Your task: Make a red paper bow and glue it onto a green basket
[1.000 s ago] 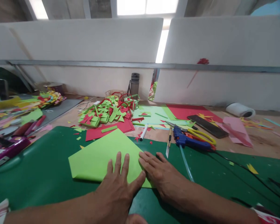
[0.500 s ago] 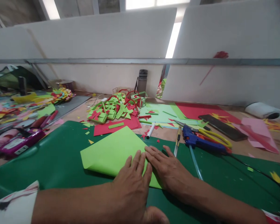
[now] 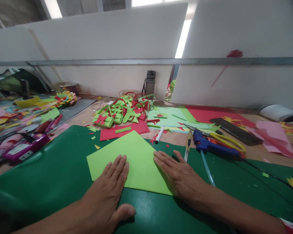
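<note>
A folded sheet of light green paper [image 3: 139, 162] lies flat on the dark green mat [image 3: 56, 172]. My left hand [image 3: 109, 188] rests flat on the paper's lower left part, fingers together and stretched out, thumb spread over the mat. My right hand [image 3: 175, 172] lies along the paper's right edge with outstretched fingers pressed on it and the thumb apart. Just beyond the right hand are a utility knife [image 3: 188, 144] and a blue glue gun [image 3: 213, 146] with a clear blue glue stick [image 3: 208, 169].
Behind the paper sit red paper pieces [image 3: 124, 130], a marker [image 3: 159, 135] and a heap of green and red paper crafts [image 3: 124, 112]. A dark bottle [image 3: 150, 83] stands by the wall. Yellow-handled scissors [image 3: 227, 140] and a phone [image 3: 236, 131] lie right; a purple device [image 3: 26, 148] lies left.
My left hand has slid left across the paper, from near the right hand to the lower left part. The paper's curled lower left edge now lies flat. My right hand stays at the right edge.
</note>
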Available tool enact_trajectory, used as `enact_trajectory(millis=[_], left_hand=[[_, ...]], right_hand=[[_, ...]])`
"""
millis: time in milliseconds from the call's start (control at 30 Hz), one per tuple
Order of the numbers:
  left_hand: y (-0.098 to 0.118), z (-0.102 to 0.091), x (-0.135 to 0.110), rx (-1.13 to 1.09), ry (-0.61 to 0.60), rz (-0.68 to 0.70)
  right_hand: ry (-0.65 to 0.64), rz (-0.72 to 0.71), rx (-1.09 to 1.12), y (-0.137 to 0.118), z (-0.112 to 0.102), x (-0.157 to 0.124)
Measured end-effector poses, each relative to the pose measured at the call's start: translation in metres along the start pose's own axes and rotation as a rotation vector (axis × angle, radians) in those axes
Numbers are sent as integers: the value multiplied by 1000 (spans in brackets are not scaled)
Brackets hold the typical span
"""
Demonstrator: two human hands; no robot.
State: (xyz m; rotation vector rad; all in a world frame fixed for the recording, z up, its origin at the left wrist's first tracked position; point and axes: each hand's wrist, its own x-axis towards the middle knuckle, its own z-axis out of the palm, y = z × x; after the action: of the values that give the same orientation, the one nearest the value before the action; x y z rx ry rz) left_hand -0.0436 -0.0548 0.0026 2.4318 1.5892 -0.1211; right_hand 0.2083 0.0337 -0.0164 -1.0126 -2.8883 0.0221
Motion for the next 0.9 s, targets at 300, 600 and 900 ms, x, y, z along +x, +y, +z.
enact_trajectory(millis=[300,600,900], left_hand=[[-24,-5,-11,173,32,-120],[25,-30,35,-70,-36,380],[22,-23,37,-210,-61,403]], right_hand=[[-28,-13,-30,0,0,1],[-88,-10,-62,-3,-10,3],[-113,-44,44,8,-16,32]])
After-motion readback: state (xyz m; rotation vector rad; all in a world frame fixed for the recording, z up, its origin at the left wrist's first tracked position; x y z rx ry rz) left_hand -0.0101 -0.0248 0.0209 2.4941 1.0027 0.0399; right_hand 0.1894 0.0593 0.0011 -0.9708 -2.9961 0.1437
